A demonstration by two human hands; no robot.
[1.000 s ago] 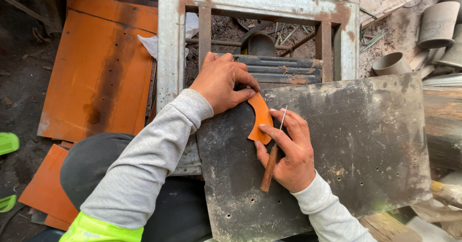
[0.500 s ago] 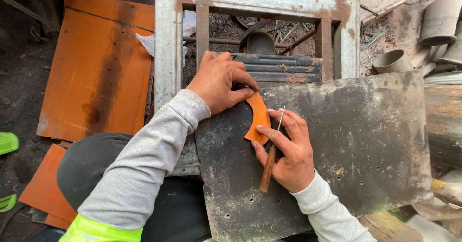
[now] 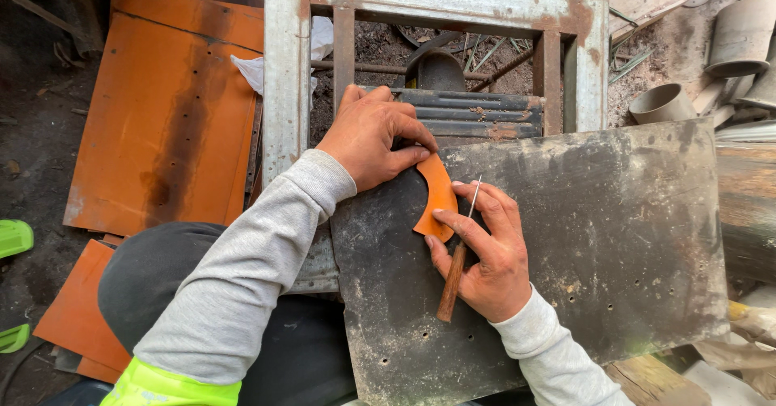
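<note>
The left hand (image 3: 373,135) presses a curved orange template (image 3: 437,197) flat on a dark scuffed metal sheet (image 3: 598,244); right hand (image 3: 485,248) fingers clamp a wooden-handled scriber (image 3: 455,265) against the template's edge, best kept upright and tight.

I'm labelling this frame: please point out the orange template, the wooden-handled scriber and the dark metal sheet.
orange template (image 3: 440,196), head view, middle of its curved face.
wooden-handled scriber (image 3: 451,285), head view, wooden handle.
dark metal sheet (image 3: 614,236), head view, bare surface.
</note>
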